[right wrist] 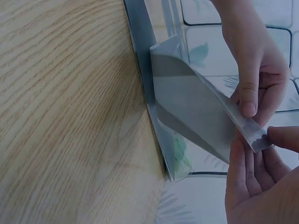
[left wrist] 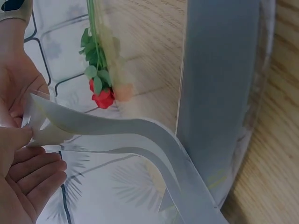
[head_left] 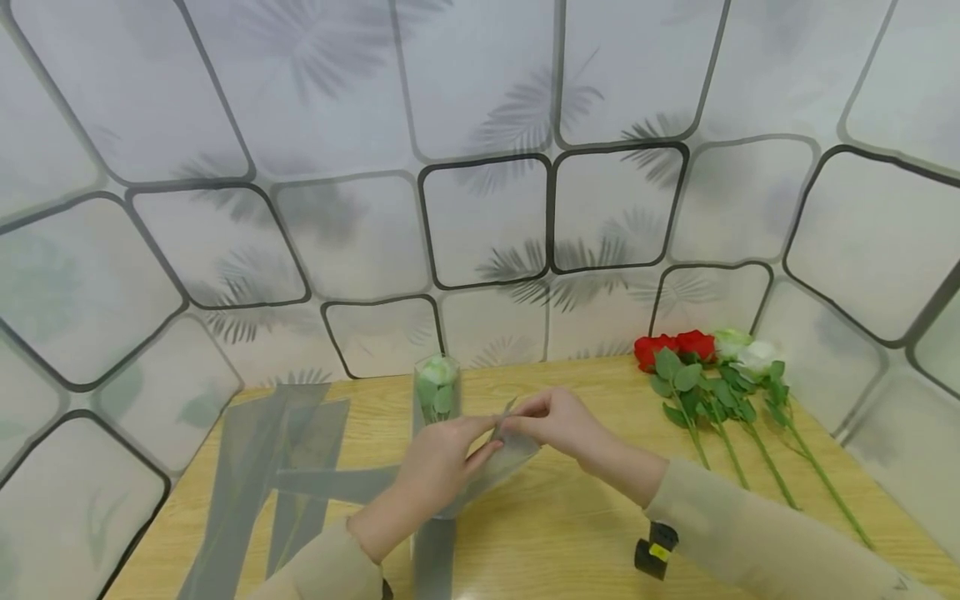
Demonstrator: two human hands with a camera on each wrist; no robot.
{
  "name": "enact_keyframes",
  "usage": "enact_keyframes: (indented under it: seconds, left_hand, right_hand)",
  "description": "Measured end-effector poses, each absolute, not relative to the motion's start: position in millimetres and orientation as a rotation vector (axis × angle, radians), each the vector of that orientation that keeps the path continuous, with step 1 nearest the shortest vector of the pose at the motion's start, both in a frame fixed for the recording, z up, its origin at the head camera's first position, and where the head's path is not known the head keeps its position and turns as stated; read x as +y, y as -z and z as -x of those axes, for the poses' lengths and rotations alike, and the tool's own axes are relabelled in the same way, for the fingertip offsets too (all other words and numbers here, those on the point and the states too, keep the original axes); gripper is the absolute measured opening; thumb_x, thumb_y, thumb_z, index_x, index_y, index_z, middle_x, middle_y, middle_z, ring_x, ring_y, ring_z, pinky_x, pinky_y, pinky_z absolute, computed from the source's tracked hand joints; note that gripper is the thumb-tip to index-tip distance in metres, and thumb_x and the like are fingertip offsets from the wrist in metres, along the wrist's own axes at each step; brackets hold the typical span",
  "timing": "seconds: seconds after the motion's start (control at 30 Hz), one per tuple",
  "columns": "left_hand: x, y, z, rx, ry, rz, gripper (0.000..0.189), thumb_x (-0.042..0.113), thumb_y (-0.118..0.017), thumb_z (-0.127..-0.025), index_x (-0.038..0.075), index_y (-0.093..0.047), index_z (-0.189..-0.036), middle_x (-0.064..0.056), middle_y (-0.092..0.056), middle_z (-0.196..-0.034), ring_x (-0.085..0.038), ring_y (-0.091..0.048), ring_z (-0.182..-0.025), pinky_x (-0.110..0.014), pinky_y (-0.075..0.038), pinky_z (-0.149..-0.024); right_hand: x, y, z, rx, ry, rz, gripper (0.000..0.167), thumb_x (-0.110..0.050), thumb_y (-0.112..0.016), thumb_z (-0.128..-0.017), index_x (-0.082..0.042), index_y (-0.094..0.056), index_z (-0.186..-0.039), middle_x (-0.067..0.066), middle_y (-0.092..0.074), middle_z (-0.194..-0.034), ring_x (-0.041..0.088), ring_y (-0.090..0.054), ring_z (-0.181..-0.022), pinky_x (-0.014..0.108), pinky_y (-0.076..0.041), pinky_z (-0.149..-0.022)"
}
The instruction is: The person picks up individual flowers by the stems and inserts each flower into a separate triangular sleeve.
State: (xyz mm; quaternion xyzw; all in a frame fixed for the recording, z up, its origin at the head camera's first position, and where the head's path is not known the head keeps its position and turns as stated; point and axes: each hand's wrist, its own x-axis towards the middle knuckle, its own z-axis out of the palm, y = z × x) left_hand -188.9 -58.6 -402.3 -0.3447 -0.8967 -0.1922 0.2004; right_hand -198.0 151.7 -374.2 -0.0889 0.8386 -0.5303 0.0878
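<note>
Head view: the beige right sleeve (head_left: 738, 525) lies nearest, at 4 o'clock. Near 6 o'clock, the left hand (head_left: 438, 462) and right hand (head_left: 561, 427) pinch one grey translucent wrapper (head_left: 517, 454); a pale rose (head_left: 437, 373) lies at 7 o'clock.

Left-wrist view: left thumb and forefinger hold the wrapper's end at 9 o'clock; the remaining fingers extend loosely.

Right-wrist view: right thumb and fingers grip its corner toward 4 o'clock. Recommended: keep pressure light, edges aligned; avoid creasing the film.
</note>
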Motion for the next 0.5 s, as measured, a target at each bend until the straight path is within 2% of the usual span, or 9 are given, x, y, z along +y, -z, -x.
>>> enact_keyframes:
  seconds: [0.2,0.33,0.5]
  left_hand:
    - [-57.0,400.3,187.5,-2.533,0.588,0.928,0.031,0.028,-0.077,-0.098,0.011,-0.078,-0.125,-0.008,-0.082,-0.112,-0.023,-0.081,-0.09,-0.034,-0.066,-0.075]
    - [-55.6,398.5,188.4,-2.502,0.616,0.912,0.028,0.024,-0.078,-0.098,0.008,-0.08,-0.12,-0.008,-0.083,-0.105,-0.018,-0.081,-0.08,-0.031,-0.065,-0.069]
    - [-54.5,396.7,190.1,-2.461,0.621,0.91,0.022,0.02,-0.079,-0.097,0.006,-0.082,-0.114,-0.008,-0.084,-0.102,-0.016,-0.08,-0.077,-0.028,-0.064,-0.066]
  right_hand:
    - [153.0,376.3,198.3,2.498,1.63,0.269,0.018,-0.015,-0.078,-0.097,0.002,-0.082,-0.102,0.014,-0.081,-0.108,0.009,-0.066,-0.078,0.027,-0.056,-0.067]
    - [152.1,378.3,197.7,2.52,1.663,0.257,0.018,-0.013,-0.078,-0.097,0.004,-0.082,-0.1,0.013,-0.081,-0.101,0.009,-0.066,-0.076,0.027,-0.057,-0.067]
    - [151.6,378.1,195.2,2.52,1.709,0.209,0.019,-0.014,-0.079,-0.097,0.004,-0.082,-0.097,0.01,-0.08,-0.094,0.009,-0.066,-0.071,0.036,-0.064,-0.071]
